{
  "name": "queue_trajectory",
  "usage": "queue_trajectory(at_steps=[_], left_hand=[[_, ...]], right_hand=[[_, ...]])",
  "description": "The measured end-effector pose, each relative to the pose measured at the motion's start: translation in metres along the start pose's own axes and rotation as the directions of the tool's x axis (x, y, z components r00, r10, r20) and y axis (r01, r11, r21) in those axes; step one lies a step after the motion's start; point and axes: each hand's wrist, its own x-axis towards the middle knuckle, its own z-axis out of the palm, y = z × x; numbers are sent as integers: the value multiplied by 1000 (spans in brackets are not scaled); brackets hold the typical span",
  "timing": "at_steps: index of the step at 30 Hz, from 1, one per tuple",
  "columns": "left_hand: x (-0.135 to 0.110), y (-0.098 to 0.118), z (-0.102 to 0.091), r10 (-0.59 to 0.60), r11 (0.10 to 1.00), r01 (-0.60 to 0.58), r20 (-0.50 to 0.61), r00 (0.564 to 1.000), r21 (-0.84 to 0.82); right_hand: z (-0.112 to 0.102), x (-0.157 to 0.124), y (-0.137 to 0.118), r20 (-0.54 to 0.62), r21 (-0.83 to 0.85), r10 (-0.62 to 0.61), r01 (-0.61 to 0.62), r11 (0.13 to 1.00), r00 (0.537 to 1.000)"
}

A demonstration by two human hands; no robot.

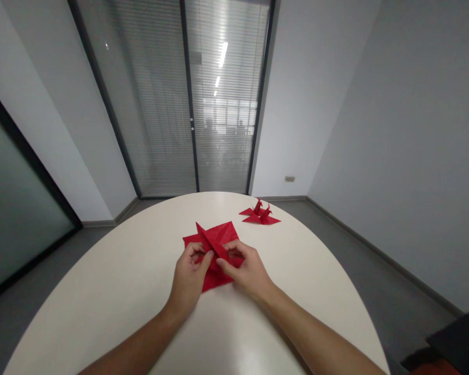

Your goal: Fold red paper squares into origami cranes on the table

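Between my hands is a folded piece of red origami paper (211,241), with one narrow point rising toward the upper left. My left hand (187,273) pinches its left side between thumb and fingers. On the right side, my right hand (250,268) grips the same piece, its thumb close to the left thumb. Beneath the hands lies flat red paper (218,284), whose corners stick out around them; whether it is one sheet or a stack I cannot tell. Fingers hide part of the folds.
Two red paper cranes (262,214) stand close together near the far right edge of the round white table (140,271). Beyond the table is a glass partition (160,130) with blinds. A dark object (457,341) is at the lower right.
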Motion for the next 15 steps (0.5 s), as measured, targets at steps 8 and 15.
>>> queue_trajectory(at_steps=[8,15], left_hand=[[-1,-5,-1,5,1000,-5,34,999,6],[0,-5,-3,-86,989,99,118,989,-111]], right_hand=[[-6,3,4,-93,-43,-25,21,999,995],[-8,5,10,-89,48,40,-36,998,995]])
